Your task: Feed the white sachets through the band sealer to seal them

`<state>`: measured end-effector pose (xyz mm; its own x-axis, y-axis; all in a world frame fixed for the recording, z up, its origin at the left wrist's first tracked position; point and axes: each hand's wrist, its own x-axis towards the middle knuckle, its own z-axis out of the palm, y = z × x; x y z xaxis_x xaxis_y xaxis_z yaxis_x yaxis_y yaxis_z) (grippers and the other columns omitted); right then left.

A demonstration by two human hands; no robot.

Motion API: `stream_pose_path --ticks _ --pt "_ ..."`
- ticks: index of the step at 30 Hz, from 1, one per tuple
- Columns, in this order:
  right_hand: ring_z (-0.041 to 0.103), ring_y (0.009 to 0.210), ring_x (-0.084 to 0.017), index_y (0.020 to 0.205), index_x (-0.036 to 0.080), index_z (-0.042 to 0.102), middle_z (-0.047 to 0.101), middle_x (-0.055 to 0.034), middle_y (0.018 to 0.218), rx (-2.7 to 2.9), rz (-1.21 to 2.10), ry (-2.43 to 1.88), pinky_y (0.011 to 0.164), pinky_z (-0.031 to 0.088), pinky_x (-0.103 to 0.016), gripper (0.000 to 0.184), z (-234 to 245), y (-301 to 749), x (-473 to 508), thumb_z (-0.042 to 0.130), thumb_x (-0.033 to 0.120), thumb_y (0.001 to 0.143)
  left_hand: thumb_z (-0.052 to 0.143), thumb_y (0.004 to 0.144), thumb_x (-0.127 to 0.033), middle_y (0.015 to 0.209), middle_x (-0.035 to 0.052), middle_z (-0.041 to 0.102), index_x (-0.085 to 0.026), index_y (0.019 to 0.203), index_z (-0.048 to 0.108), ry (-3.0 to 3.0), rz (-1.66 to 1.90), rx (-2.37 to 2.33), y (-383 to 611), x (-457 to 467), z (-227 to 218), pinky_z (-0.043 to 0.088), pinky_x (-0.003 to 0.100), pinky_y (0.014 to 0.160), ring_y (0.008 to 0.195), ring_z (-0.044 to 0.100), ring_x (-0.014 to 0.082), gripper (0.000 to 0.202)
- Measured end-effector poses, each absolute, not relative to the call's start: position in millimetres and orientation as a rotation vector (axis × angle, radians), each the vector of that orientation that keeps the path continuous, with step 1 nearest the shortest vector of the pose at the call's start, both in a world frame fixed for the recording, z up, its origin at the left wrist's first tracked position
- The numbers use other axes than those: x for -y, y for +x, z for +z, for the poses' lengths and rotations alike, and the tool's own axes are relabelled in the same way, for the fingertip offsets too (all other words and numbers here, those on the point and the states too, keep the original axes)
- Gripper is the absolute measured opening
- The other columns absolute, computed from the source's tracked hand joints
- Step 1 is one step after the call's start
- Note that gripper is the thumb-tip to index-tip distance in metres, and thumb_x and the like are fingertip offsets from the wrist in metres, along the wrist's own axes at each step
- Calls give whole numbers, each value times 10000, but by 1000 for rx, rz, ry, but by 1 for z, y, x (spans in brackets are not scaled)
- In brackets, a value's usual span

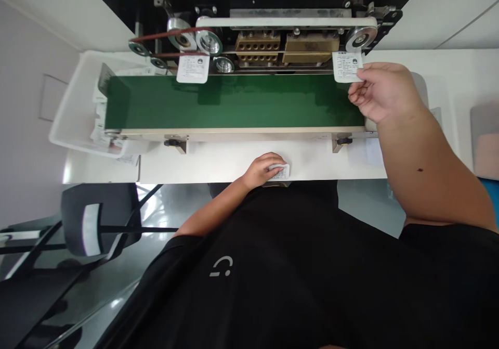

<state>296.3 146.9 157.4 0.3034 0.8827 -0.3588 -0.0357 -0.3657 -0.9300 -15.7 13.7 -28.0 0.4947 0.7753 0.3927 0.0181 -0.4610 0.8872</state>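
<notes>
My right hand (384, 91) pinches a small white printed packet (346, 67) at the right end of the sealing machine, right at the roller (360, 37) above the green conveyor belt (234, 102). A second white packet (192, 68) rides upright along the sealing track at the left end of the belt. My left hand (263, 169) is closed on another small white packet (279, 171) at the near edge of the white table (218, 164).
A white plastic bin (78, 104) at the belt's left end holds several sealed packets. Brass heater blocks (286, 47) and pulleys with a red belt (183, 37) sit behind the track. A dark chair (93, 219) stands on the floor at the left.
</notes>
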Motion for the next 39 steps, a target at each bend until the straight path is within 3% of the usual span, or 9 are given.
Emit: stream_pose_path --ticks 5,10,16,19,24,28,32,36,39 --pt "537 508 -48 1141 106 702 657 -19 753 1065 933 -1695 527 352 -206 144 165 279 -124 587 147 1064 733 1007 -385 1098 125 765 -201 1210 759 1856 1018 -753 -18 -13 -31 626 357 877 1002 743 205 275" --pt "552 616 -105 963 178 711 638 -32 806 1653 363 -1417 618 410 -279 187 147 258 -45 592 289 1055 724 1010 -417 1062 83 681 -220 1351 646 1709 1054 -864 -16 -10 -39 601 315 828 932 686 175 401" --pt "620 866 -183 1121 184 720 717 -91 1125 2420 839 -1619 714 361 -295 197 88 203 2 612 324 1035 640 1067 -384 1025 34 593 -261 1511 460 1625 1117 -716 -14 -7 -47 564 255 751 846 623 123 495" --pt "593 837 -174 943 162 703 714 -77 969 2491 1125 -1653 701 309 -285 206 71 191 -6 572 284 1045 651 1061 -414 1088 44 600 -285 1550 413 1661 1101 -689 -14 -7 -49 558 256 751 832 627 111 559" --pt "540 678 -134 896 176 731 674 -28 773 2097 1202 -1734 635 316 -256 190 91 222 -21 652 328 979 727 973 -582 1332 132 582 -288 1607 327 1657 1214 -731 -15 -8 -50 591 339 832 963 670 182 805" --pt "553 613 -124 899 207 761 683 -25 768 1660 1130 -1745 547 358 -236 224 122 262 -25 721 422 947 654 1003 -622 1310 130 606 -299 1578 345 1606 1195 -799 -17 -10 -47 587 334 753 775 633 131 728" --pt "526 559 -106 855 197 763 670 -41 745 1379 1134 -1666 488 369 -233 228 145 284 -27 817 417 875 675 996 -604 1277 125 622 -289 1529 411 1581 1159 -798 -17 -11 -43 582 330 745 769 639 132 673" --pt "494 535 -101 772 159 681 609 -51 680 1006 968 -1566 476 315 -238 269 160 301 -40 883 337 766 704 997 -544 1256 118 625 -268 1477 478 1544 1140 -791 -17 -11 -37 573 321 760 776 641 124 598" --pt "432 509 -90 796 182 625 581 -36 649 779 862 -1498 491 228 -243 159 168 323 -58 779 213 768 712 1003 -494 1227 111 629 -244 1388 551 1554 1125 -821 -17 -11 -33 560 309 756 776 637 116 486"
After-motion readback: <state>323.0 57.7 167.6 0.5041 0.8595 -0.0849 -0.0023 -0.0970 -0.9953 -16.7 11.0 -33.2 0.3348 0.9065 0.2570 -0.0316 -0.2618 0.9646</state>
